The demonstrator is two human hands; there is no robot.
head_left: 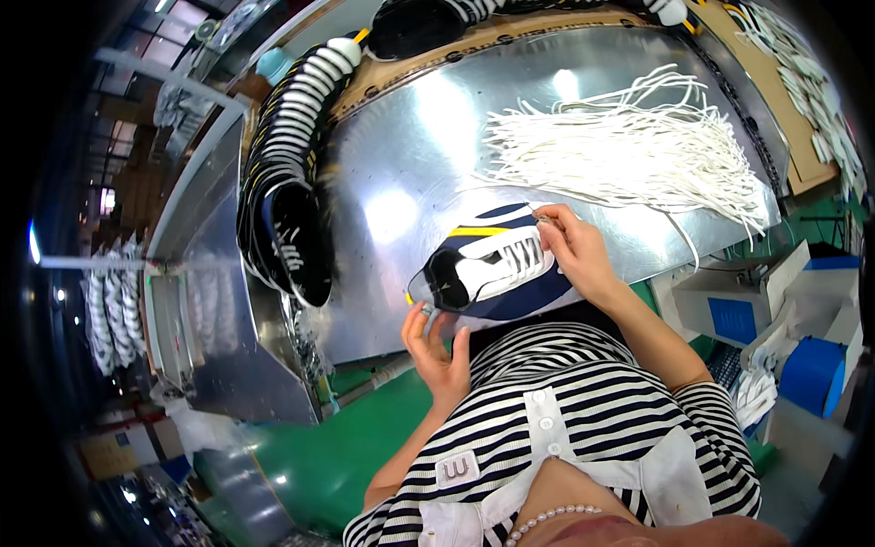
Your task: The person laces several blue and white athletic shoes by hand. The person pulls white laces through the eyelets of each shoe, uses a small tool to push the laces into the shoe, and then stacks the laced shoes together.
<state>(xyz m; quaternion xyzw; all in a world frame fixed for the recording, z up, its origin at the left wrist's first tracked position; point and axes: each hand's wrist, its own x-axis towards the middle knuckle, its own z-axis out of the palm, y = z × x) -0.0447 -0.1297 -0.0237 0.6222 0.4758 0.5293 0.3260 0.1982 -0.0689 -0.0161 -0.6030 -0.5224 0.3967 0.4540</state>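
A navy, white and yellow shoe upper (515, 301) lies on the metal table in front of me, its dark heel opening to the left and white laces (521, 259) across its middle. My right hand (576, 251) is at the upper's right end, with thumb and forefinger pinched together over a small, dark, thin thing that I cannot make out. Beside the heel is my left hand (437, 356), its thumb apart from the curved fingers. Those fingertips are close to the heel edge; whether they touch it is unclear.
A thick pile of white shoelaces (629, 150) covers the table's far right. Nested shoe uppers (296, 173) form a long curved row along the left side, and more uppers (415, 27) lie along the far edge. White boxes with blue panels (734, 319) stand at right.
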